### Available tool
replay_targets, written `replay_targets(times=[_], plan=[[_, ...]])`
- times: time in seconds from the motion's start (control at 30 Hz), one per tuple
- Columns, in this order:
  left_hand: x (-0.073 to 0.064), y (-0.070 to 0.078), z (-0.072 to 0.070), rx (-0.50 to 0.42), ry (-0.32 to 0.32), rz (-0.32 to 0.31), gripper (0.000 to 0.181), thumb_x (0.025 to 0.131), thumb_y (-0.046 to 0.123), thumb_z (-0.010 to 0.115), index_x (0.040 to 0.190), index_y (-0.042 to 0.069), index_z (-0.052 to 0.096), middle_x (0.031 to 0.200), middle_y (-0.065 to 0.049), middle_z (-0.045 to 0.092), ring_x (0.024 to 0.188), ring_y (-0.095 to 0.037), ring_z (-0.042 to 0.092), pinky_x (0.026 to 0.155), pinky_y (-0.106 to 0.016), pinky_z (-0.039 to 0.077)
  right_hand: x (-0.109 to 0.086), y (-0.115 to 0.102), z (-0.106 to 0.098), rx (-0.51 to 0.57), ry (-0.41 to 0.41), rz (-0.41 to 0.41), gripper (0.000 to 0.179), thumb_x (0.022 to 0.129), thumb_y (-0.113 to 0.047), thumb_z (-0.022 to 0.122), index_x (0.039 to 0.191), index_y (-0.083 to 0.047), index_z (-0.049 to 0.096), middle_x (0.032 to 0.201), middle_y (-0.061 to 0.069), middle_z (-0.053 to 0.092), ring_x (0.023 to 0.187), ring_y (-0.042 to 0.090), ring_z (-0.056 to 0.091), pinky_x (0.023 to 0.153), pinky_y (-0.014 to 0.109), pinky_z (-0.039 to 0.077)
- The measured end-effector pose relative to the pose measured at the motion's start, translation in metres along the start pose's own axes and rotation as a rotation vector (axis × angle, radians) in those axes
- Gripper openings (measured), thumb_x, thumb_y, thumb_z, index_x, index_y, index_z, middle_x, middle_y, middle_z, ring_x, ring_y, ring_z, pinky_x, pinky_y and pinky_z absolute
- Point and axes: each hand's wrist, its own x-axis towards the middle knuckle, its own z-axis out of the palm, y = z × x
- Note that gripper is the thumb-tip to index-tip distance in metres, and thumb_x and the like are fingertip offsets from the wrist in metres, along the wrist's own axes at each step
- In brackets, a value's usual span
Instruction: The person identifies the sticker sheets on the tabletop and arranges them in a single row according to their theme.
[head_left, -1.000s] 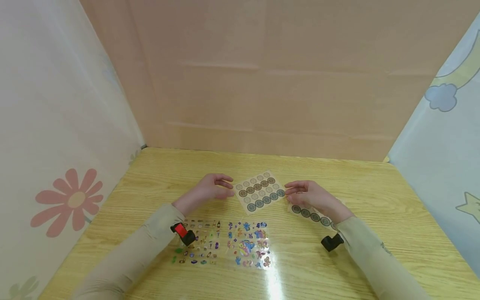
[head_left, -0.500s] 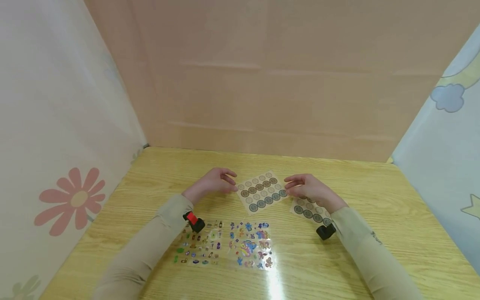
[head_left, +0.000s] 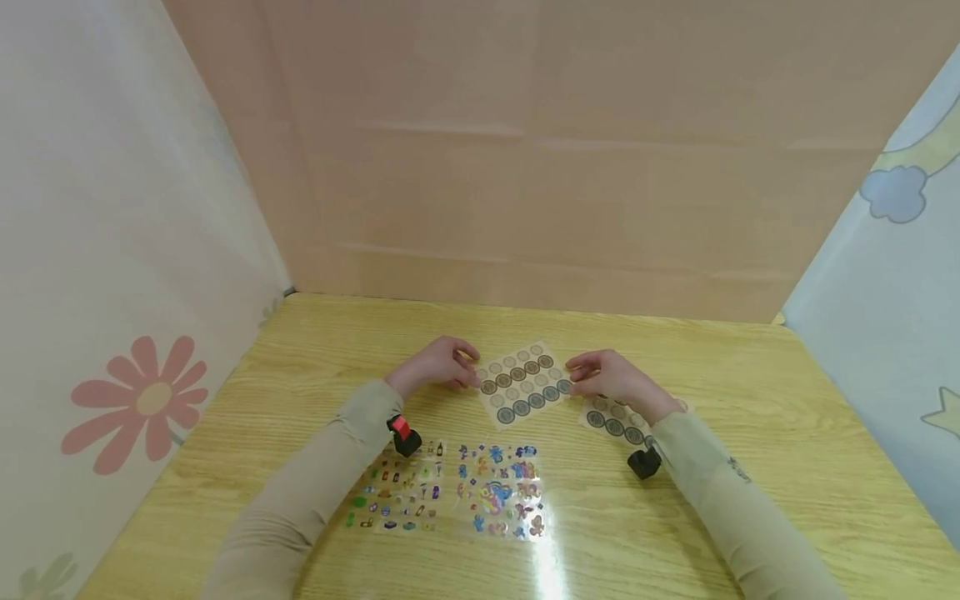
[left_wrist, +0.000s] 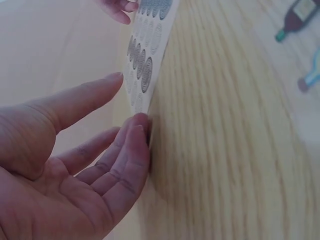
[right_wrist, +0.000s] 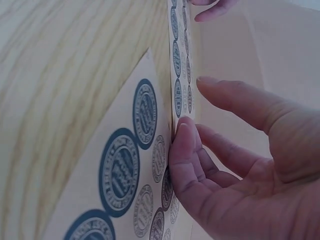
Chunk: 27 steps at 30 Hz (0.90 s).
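Note:
A pale sticker sheet (head_left: 523,385) with rows of round brown and dark blue seal stickers lies tilted on the table between my hands. My left hand (head_left: 442,363) is at its left edge; in the left wrist view its fingertips (left_wrist: 139,122) meet the sheet's near end, with the fingers loosely bent and spread apart. On the other side, my right hand (head_left: 611,377) has its fingertips at the right edge of the same sheet. Under that hand lies a second round-seal sticker sheet (right_wrist: 125,172), partly hidden by the hand and sleeve.
Nearer the body lie two clear sheets of small colourful stickers, one with cartoon figures (head_left: 491,493) and one with bottles and other little items (head_left: 408,504). A wood-grain table (head_left: 750,467) is enclosed by a plain tan back wall (head_left: 525,208) and patterned side curtains (head_left: 135,250).
My left hand has moved right, up to the sheet's left edge. My right hand has shifted slightly left, uncovering more of the second sheet. The middle sheet lies nearly where it was.

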Motion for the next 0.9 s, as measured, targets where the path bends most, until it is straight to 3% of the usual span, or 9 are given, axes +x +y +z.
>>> replay_targets(times=[0.37,0.67,0.9], plan=[[0.0079,-0.0060,0.0046,0.015,0.115,-0.016,0.035,0.072,0.005,0.084,0.102,0.002,0.066,0.078,-0.008,0.063,0.062,-0.016,0.058,0.055,-0.025,0.054,0.0041,-0.0028,0.0061,-0.065,0.047,0.010,0.048,0.078,-0.002,0.077,0.120,0.007,0.056,0.098,0.015,0.059,0.084,0.021,0.054,0.071,0.027,0.049],[0.0083,-0.0073,0.0088,0.015,0.149,0.007,0.030,0.070,0.001,0.084,0.095,0.001,0.068,0.076,-0.007,0.061,0.062,-0.015,0.055,0.054,-0.024,0.054,0.0051,-0.0001,0.0071,-0.052,0.052,-0.009,0.045,0.077,0.003,0.076,0.118,0.007,0.056,0.094,0.014,0.055,0.080,0.021,0.051,0.066,0.028,0.047],[0.0075,-0.0088,0.0091,0.006,0.168,0.003,0.028,0.070,0.002,0.084,0.094,0.002,0.070,0.077,-0.007,0.062,0.063,-0.015,0.055,0.055,-0.024,0.053,0.0064,0.0022,0.0080,-0.054,0.064,-0.017,0.043,0.077,0.001,0.077,0.117,0.006,0.060,0.098,0.014,0.057,0.085,0.023,0.053,0.074,0.030,0.049]])
